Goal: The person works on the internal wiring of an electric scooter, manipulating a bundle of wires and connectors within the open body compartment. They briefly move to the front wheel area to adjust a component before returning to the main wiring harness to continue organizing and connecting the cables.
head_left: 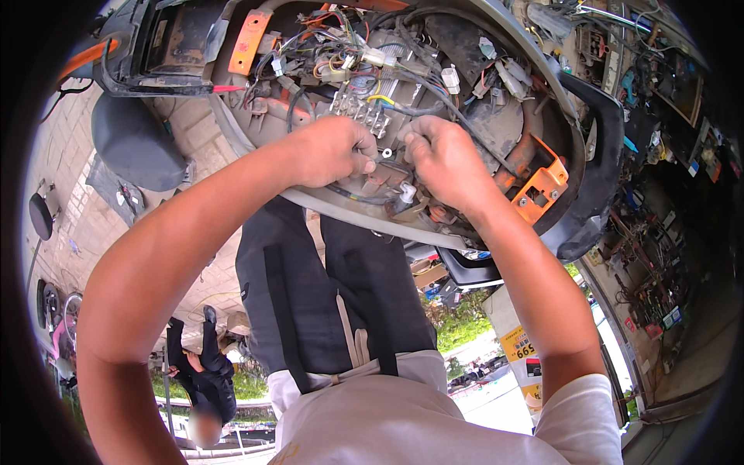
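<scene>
My left hand (335, 152) and my right hand (443, 160) face each other over the open body of a scooter-like vehicle (356, 215). The fingers of both are curled closed in a pinch. Whatever lies between the fingertips is too small or hidden to name. In the gap between the hands shows a small white ring (387, 153). Just beyond them sits a metal terminal block (361, 114), with a yellow and blue cable (381, 99) beside it. Nearer to me, a white elbow-shaped fitting (404, 194) stands below the right hand.
Tangled wires and white connectors (378, 56) fill the far part of the body. Orange brackets stand at left (249, 43) and right (540, 190). A black seat (138, 143) rests on the paving at left. Tools and parts (655, 271) clutter the right. Another person (205, 376) is in the background.
</scene>
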